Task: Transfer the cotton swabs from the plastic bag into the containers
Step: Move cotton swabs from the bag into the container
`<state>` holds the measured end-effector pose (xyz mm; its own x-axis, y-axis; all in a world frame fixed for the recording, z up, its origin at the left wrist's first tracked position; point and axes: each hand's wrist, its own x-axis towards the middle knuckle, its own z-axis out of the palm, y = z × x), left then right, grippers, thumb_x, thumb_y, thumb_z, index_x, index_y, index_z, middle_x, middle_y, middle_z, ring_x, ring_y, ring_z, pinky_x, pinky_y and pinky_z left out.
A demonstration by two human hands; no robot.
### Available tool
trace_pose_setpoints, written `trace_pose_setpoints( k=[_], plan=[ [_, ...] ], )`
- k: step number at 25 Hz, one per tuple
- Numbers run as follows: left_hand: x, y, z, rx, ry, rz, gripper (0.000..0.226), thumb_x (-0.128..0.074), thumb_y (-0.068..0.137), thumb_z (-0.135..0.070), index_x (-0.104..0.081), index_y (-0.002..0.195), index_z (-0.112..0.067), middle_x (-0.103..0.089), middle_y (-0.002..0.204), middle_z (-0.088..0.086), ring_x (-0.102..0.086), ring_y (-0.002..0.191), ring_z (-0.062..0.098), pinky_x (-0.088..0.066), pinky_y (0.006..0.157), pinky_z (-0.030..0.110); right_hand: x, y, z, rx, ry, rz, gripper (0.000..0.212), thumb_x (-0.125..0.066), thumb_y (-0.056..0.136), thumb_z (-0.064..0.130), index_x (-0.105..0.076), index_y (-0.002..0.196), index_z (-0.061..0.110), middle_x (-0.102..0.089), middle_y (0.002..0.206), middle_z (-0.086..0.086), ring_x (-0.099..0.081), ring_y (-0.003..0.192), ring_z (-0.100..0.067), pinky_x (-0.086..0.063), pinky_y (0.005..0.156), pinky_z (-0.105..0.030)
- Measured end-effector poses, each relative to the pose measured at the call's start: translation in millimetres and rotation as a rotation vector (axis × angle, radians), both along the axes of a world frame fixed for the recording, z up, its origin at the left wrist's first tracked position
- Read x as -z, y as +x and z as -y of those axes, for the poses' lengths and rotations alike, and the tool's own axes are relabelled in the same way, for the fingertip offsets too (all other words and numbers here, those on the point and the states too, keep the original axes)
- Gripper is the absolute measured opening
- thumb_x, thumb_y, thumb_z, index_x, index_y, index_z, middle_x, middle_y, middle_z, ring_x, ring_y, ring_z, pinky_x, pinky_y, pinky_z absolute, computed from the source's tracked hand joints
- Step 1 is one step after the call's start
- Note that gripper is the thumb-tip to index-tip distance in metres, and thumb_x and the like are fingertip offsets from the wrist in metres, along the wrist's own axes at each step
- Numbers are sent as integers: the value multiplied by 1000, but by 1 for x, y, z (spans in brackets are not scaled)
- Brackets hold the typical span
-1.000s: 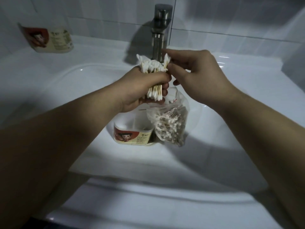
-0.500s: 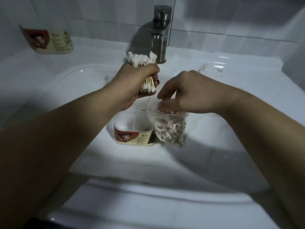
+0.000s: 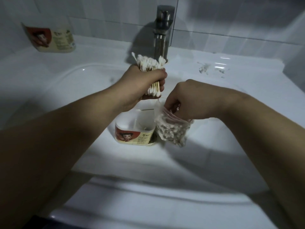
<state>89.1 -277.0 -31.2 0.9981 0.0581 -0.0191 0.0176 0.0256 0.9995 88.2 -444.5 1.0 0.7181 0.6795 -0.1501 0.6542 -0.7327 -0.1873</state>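
Beyond the white front rim of a sink (image 3: pixel 148 192), an open container (image 3: pixel 132 138) with a cartoon label stands in the basin, a plastic bag (image 3: pixel 171 131) of loose swabs touching its right side. The person's right hand (image 3: pixel 189 98) has its fingers curled into the bag's mouth, gripping it there; whether they also pinch swabs inside cannot be told. Just behind, the left hand (image 3: pixel 142 85) is clenched in a fist around a thick bundle of cotton swabs (image 3: pixel 151 64), tips showing above and below the fist, held above the container's far edge. The step appears to be gathering more swabs before loading. Doing it well likely means adding small pinches, keeping the bundle's sticks parallel and its ends level, then lowering it upright into one compartment, not dropping it. A loosened grip could scatter swabs into the basin. A steel faucet (image 3: pixel 162 35) rises behind, and a second container (image 3: pixel 52 38) lies on the ledge far left.
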Motion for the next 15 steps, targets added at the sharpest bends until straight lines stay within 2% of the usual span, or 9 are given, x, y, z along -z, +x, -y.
trace_pose_setpoints(
  k=[2,3,6,9,12,15],
  plan=[
    [1,0,0,16,25,4,3,-68,92,-12,-68,93,-14,-68,70,-1,-68,65,13,-57,65,31,0,1,0,14,-4,10,26,-62,82,14,-73,73,36,-65,63,24,-60,62,6,-42,58,-16],
    [1,0,1,26,42,8,2,-68,92,-11,-68,93,-13,-69,71,1,-68,66,14,-56,63,30,-1,2,1,30,18,23,26,-62,82,13,-74,73,34,-64,61,24,-59,61,7,-41,56,-15],
    [1,0,1,54,108,27,2,-68,91,-9,-69,91,-11,-70,74,4,-71,71,18,-56,64,32,-3,7,5,53,126,65,19,-71,82,16,-81,89,30,-72,74,17,-65,68,3,-52,66,-21],
    [2,0,-1,51,159,32,7,-68,89,-7,-71,94,-10,-75,80,8,-75,78,22,-58,68,34,-8,11,10,98,252,77,12,-81,81,24,-80,90,32,-70,72,18,-64,68,2,-44,60,-14],
    [2,1,-2,49,146,29,10,-69,90,-9,-71,100,-10,-76,86,11,-76,80,22,-59,69,35,-12,13,14,200,427,-20,8,-82,82,21,-77,85,26,-71,64,11,-63,55,2,-39,47,-8],
    [2,2,-1,52,116,18,12,-68,92,-9,-70,103,-11,-77,85,7,-76,82,20,-59,68,33,-11,14,16,297,531,-124,8,-80,85,15,-78,91,19,-73,65,-1,-58,47,-4,-42,44,-16]
  ],
)
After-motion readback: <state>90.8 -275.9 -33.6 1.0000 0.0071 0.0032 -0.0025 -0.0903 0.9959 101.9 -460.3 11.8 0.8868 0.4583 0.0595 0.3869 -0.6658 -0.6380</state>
